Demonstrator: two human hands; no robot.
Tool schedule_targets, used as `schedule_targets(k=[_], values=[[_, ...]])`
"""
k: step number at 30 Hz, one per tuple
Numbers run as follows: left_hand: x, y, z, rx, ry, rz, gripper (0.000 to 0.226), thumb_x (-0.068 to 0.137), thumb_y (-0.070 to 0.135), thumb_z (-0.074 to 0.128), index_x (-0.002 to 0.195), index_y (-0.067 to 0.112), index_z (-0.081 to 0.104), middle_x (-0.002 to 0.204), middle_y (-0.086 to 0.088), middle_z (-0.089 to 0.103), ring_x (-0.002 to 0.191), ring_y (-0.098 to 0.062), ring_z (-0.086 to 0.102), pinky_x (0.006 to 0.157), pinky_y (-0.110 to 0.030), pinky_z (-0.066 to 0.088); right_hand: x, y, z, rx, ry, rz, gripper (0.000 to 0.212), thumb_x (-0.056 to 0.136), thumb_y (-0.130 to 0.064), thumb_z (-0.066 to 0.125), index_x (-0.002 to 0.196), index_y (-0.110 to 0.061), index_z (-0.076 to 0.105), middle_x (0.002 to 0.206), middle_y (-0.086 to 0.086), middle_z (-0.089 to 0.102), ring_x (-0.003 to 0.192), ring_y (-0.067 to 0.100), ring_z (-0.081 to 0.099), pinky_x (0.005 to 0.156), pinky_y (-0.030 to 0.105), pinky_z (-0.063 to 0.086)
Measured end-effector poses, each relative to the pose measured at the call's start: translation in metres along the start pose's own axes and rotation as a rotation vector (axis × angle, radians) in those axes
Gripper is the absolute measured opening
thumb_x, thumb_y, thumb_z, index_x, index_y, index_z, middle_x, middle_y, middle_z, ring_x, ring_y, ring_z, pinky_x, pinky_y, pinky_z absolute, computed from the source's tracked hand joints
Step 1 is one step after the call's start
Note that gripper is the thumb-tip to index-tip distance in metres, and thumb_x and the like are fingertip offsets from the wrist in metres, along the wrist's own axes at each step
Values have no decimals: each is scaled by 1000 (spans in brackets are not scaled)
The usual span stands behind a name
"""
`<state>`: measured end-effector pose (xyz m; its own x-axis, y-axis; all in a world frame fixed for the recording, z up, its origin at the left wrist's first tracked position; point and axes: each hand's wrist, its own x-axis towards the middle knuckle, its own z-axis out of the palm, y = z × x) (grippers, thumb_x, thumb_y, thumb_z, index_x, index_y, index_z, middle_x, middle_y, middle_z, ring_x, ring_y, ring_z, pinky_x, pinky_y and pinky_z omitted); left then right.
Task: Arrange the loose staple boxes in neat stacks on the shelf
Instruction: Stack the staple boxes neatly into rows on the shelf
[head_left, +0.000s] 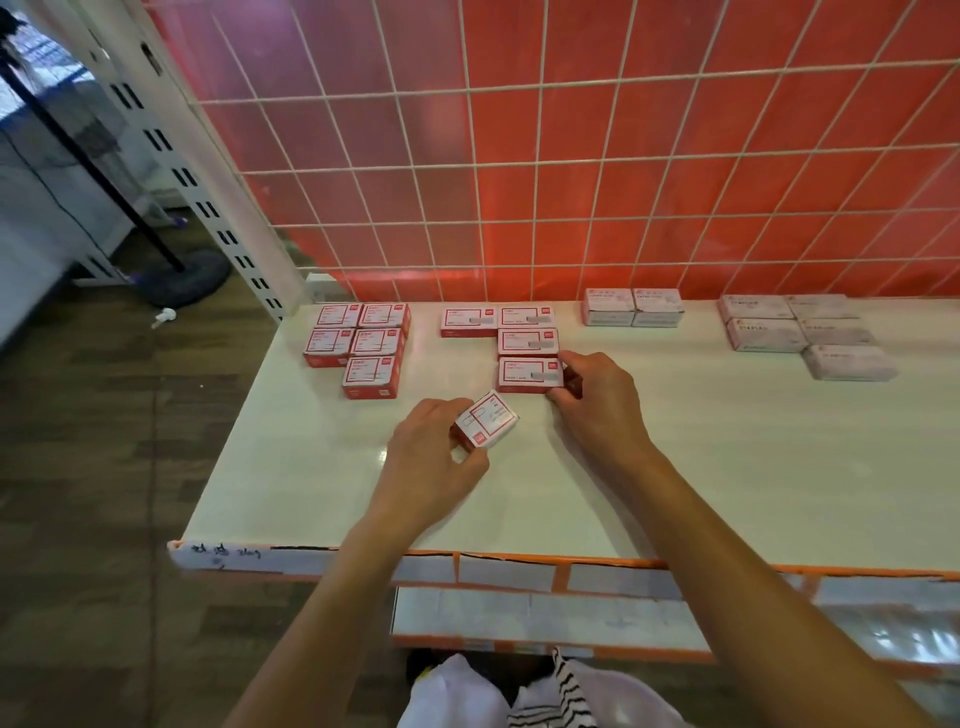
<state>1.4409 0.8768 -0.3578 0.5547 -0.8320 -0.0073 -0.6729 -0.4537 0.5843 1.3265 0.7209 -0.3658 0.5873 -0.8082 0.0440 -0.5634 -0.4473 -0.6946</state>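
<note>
Red-white staple box (487, 420), tilted, in left hand (431, 457)

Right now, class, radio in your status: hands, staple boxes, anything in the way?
Left hand holds a tilted loose box. Right hand grips the front box of the middle group. Nothing between them.

Both of your bare forearms reach forward from the bottom of the view and draw closer together toward the wrists, with the left hand (436, 460) nearer to you and the right hand (600, 408) further out. Your left hand shows its back to the camera, fingers curled and thumb tucked in, pinching a tilted staple box (487, 427) at its near-left corner. Your right hand lies palm down with the wrist nearly straight, thumb and curled fingers gripping the right end of a flat-lying box (530, 375).
</note>
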Motion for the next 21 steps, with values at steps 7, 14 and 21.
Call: schedule_targets(k=[7, 14, 21], values=[[3, -3, -5, 3, -36, 34, 51, 85, 31, 68, 133, 27, 52, 127, 3, 56, 104, -1, 49, 66, 2, 36, 0, -1, 7, -33, 49, 38, 40, 89, -23, 64, 129, -26, 58, 123, 2, 63, 108, 19, 59, 92, 27, 46], [8, -9, -13, 1, -99, 68, 54, 85, 33, 68, 136, 28, 49, 130, 3, 54, 116, -9, 53, 76, -10, 46, 0, -4, 11, -7, 86, 74, 39, 88, -23, 66, 126, -27, 60, 121, 0, 64, 105, 18, 60, 90, 27, 47], [12, -14, -20, -20, -128, 78, 56, 85, 33, 69, 137, 28, 48, 132, 2, 53, 118, -12, 53, 85, -19, 50, 1, -4, 11, -26, 92, 84, 38, 87, -23, 66, 125, -27, 61, 117, 1, 66, 102, 17, 59, 88, 27, 46]])
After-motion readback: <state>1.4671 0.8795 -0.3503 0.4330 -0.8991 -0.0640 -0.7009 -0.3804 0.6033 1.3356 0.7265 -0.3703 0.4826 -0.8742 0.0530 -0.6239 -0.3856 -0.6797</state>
